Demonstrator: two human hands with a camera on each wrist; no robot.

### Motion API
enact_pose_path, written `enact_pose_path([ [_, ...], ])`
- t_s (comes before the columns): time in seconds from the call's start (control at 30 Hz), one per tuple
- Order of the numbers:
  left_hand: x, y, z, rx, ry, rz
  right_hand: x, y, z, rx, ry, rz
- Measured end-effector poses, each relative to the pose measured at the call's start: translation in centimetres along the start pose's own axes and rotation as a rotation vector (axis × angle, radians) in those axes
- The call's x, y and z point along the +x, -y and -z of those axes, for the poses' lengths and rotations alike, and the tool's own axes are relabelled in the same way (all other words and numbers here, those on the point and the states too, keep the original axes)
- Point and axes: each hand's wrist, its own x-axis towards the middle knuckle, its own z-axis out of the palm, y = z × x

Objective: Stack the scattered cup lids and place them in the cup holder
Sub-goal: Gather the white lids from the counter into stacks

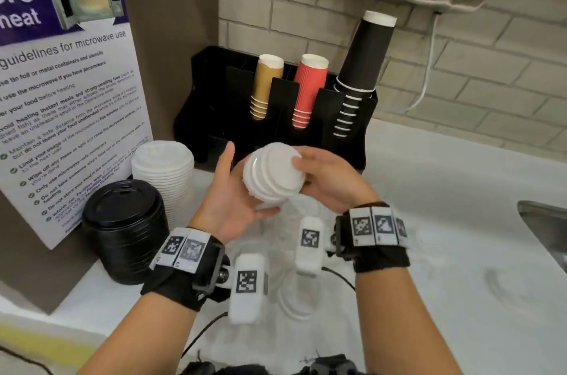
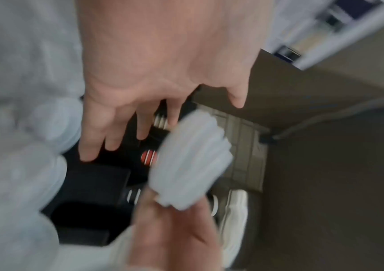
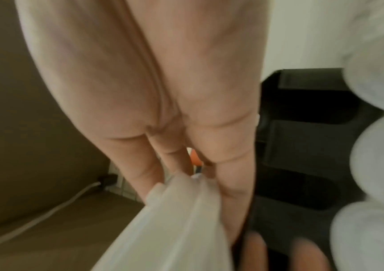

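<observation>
I hold a short, uneven stack of white cup lids [image 1: 273, 175] in the air in front of the black cup holder [image 1: 211, 104]. My right hand [image 1: 325, 178] grips the stack from the right, fingertips on its top face. My left hand [image 1: 236, 190] lies open under and to the left of it, thumb pointing up. In the left wrist view the left hand [image 2: 170, 117] has straight, spread fingers, and the blurred lid stack [image 2: 191, 161] sits just beyond them. In the right wrist view the right hand [image 3: 186, 174] reaches down onto the lids [image 3: 175, 210].
A tall stack of white lids [image 1: 164, 166] and one of black lids [image 1: 122, 227] stand on the counter at left, beside a microwave poster [image 1: 61, 98]. The holder carries gold, red and black cup stacks. Loose pale lids [image 1: 294, 298] lie under my wrists. A sink edge [image 1: 546, 227] is at right.
</observation>
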Motion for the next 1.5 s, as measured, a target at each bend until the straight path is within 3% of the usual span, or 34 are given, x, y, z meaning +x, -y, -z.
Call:
enact_pose_path([
  [0.03,-0.1,0.3,-0.1,-0.100,0.053,0.045,-0.2,-1.0,-0.8,-0.018,0.001,-0.011],
  [0.13,-0.2,0.7,0.3,-0.253,0.044,0.068,0.0,-3.1,-1.9,-0.100,-0.133,-0.016],
  [0.2,-0.2,1.1,0.4,-0.263,0.018,0.063,-0.2,-3.8,-2.2,-0.348,-0.215,0.062],
  [0.27,-0.4,1.4,0.4,-0.229,-0.017,0.055,-0.7,-4.2,-2.2,-0.471,-0.175,0.182],
  [0.4,-0.9,1.7,0.3,-0.132,-0.050,0.068,-1.9,-4.2,-2.4,-0.519,0.023,0.268],
  [0.67,-1.3,2.0,-0.2,-0.042,-0.049,0.045,-2.3,-4.2,-2.3,-0.562,0.005,0.342],
  [0.8,-1.3,2.0,0.3,0.028,-0.023,-0.015,-1.9,-4.1,-1.7,-0.576,-0.006,0.273],
  [0.87,-1.6,1.7,0.7,-0.026,-0.040,-0.057,-1.1,-3.8,-0.7,-0.555,-0.138,0.215],
  [0.93,-1.7,1.4,1.4,-0.099,-0.093,-0.090,-0.1,-3.5,0.8,-0.750,-0.233,0.150],
  [1.03,-1.9,1.1,2.3,-0.159,-0.124,-0.103,1.7,-4.0,2.0,-1.170,-0.046,-0.077],
  [1.13,-2.3,0.9,2.0,-0.182,-0.126,-0.098,3.1,-5.0,1.7,-1.316,0.056,-0.255],
  [1.3,-2.6,1.2,1.6,-0.239,-0.162,-0.095,4.3,-6.3,1.2,-1.437,0.088,-0.241],
  [1.5,-2.7,1.2,2.1,-0.254,-0.193,-0.093,3.2,-4.5,2.0,-1.178,-0.039,-0.135],
])
